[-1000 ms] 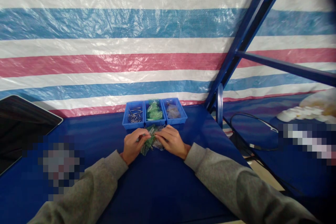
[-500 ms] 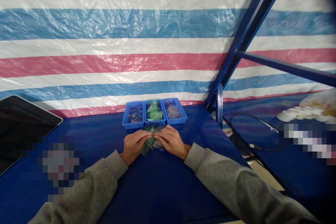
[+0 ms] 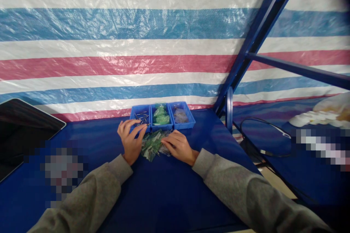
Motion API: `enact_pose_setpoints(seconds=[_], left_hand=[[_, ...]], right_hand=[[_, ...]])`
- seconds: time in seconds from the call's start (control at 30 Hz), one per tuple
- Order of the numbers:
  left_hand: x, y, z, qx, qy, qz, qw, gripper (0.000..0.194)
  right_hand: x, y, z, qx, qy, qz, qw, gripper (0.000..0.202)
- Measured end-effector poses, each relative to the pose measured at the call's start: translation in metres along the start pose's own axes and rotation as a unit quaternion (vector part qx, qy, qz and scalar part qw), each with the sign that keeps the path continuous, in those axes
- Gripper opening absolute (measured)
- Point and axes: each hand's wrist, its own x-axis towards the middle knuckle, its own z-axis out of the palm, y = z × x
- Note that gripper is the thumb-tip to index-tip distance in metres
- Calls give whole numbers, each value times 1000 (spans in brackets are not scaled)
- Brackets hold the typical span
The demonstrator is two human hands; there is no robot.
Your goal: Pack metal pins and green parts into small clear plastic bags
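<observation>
My left hand point(image 3: 131, 140) reaches over the front edge of the left blue bin point(image 3: 140, 108), its fingers curved and apart. Thin metal pieces point(image 3: 142, 117), like screws or pins, lie in that bin. My right hand point(image 3: 180, 146) stays low over the table, fingertips pinched together; what they hold is hidden. Under and beside its fingertips spreads a pile of small green plastic bags point(image 3: 151, 145) with thin metal pieces among them. Some clear bags point(image 3: 164, 150) show at the pile's right side, partly covered by the right hand.
The middle blue bin point(image 3: 161, 127) holds green plastic bags, the right blue bin point(image 3: 188, 125) clear ones. A dark-screened device point(image 3: 24, 134) lies at left beside a blurred patch. A blue metal frame point(image 3: 246, 51) and a cable point(image 3: 262, 153) are at right.
My left hand has come away from the right hand and moved up and left to the bin of metal pieces, its fingers spreading. The right hand has barely moved; more of the pile shows.
</observation>
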Motion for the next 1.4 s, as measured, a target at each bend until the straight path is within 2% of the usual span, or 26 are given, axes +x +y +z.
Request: enact_pose_setpoints(seconds=[0.17, 0.4, 0.6, 0.67, 0.83, 0.97, 1.1, 1.23, 1.4], left_hand=[[5, 0, 4, 31, -20, -37, 999, 20], [-1, 3, -1, -55, -48, 39, 997, 13], [-6, 5, -1, -105, -118, 47, 986, 30], [-7, 5, 1, -97, -140, 45, 984, 30], [-9, 10, 1, -30, -210, 67, 975, 12], [-12, 16, -2, 23, -254, 128, 959, 17], [-14, 22, -5, 61, -295, 156, 941, 20], [-15, 21, -5, 69, -306, 166, 935, 21], [-19, 12, -2, 62, -287, 194, 936, 18]], right_hand=[[1, -1, -1, -11, 8, 6, 1000, 12], [3, 0, -2, -43, 19, 49, 998, 15], [3, 0, -3, -47, -12, 51, 997, 12], [3, -1, -4, -53, -18, 56, 997, 11], [5, 0, -4, -68, -28, 75, 995, 13], [5, 1, -3, -68, -45, 83, 993, 16], [5, 1, -2, -70, -53, 98, 991, 20], [4, 2, -2, -74, -58, 104, 990, 20], [4, 1, -2, -77, -56, 105, 990, 20]])
